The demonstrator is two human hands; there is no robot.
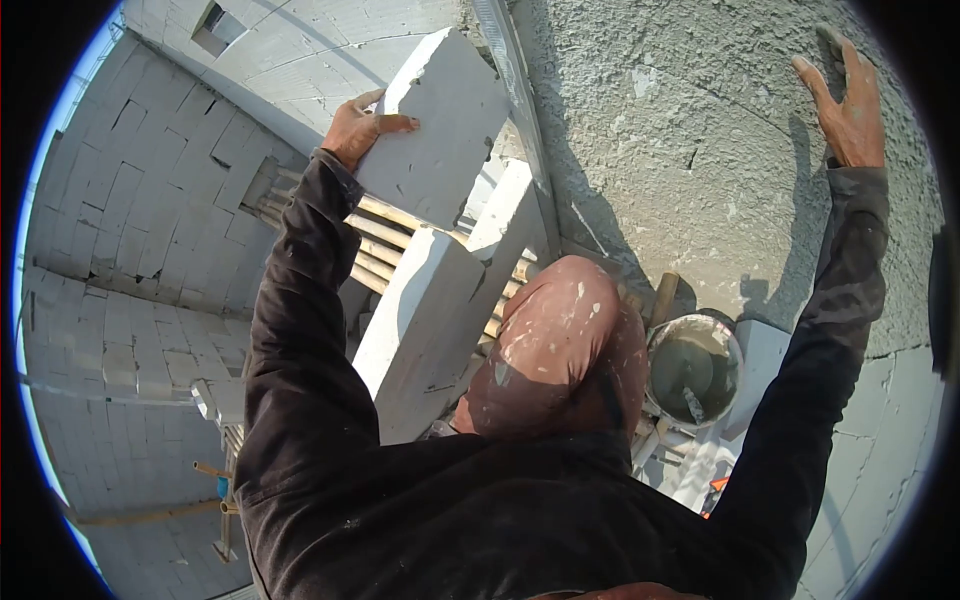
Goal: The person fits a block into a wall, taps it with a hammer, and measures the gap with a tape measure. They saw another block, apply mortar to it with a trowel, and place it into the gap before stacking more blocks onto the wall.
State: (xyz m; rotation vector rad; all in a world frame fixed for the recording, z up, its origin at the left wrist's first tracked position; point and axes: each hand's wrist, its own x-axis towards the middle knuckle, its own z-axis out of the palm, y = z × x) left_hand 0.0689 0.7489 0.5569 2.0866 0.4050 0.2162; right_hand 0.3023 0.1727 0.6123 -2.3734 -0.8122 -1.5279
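My left hand (362, 130) is on the left edge of a large white block (450, 125), its thumb lying on the broad face and its fingers behind the edge. The block stands tilted near a grey metal profile. Two more white blocks (425, 330) stand below it, in front of my bent knee. On the far right my right hand (848, 100) is raised beside the rough plastered wall (690, 130), fingers spread, with nothing in it.
A bucket of grey mortar (740, 375) with a tool in it stands right of my knee. Bamboo poles (378, 250) run beneath the blocks. Block walls (130, 190) rise at the left, with scaffold poles (228, 500) lower down. The metal profile (520, 100) runs along the plastered wall.
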